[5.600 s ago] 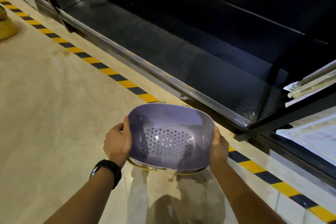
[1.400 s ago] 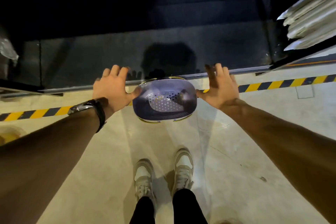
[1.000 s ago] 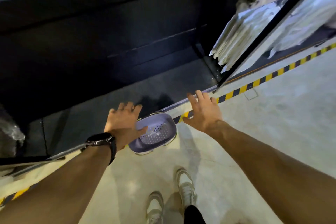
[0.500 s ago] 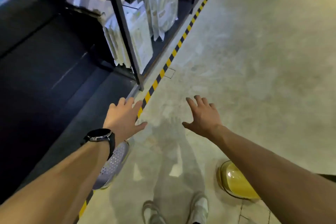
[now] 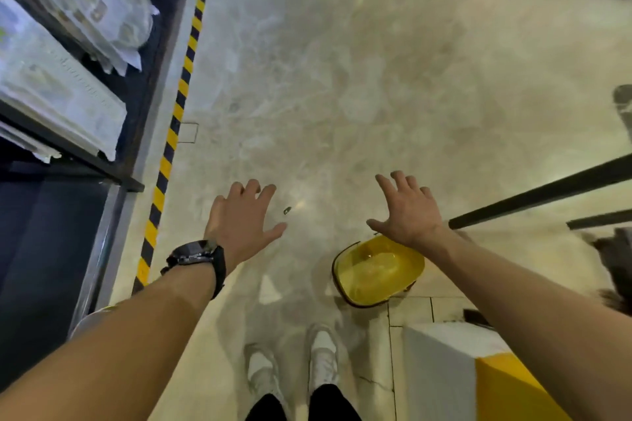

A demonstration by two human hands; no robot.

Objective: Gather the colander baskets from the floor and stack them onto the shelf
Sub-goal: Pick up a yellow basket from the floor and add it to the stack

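A yellow colander basket lies on the concrete floor, right of my feet and partly under my right wrist. My right hand hovers above its far rim, empty, with the fingers spread. My left hand, with a black watch on the wrist, is held out over bare floor, also empty and spread. A pale sliver of the purple colander basket shows at the shelf edge, mostly hidden under my left forearm. The dark low shelf runs along the left side.
A yellow-and-black hazard stripe lines the floor beside the shelving. Packaged white goods fill the shelves at upper left. A white-and-yellow block stands at lower right, a black bar crosses the right. My shoes are at the bottom.
I let go of the purple basket at the shelf edge and turned right. Both hands stay empty and spread, and the yellow basket has come further into view under my right hand.
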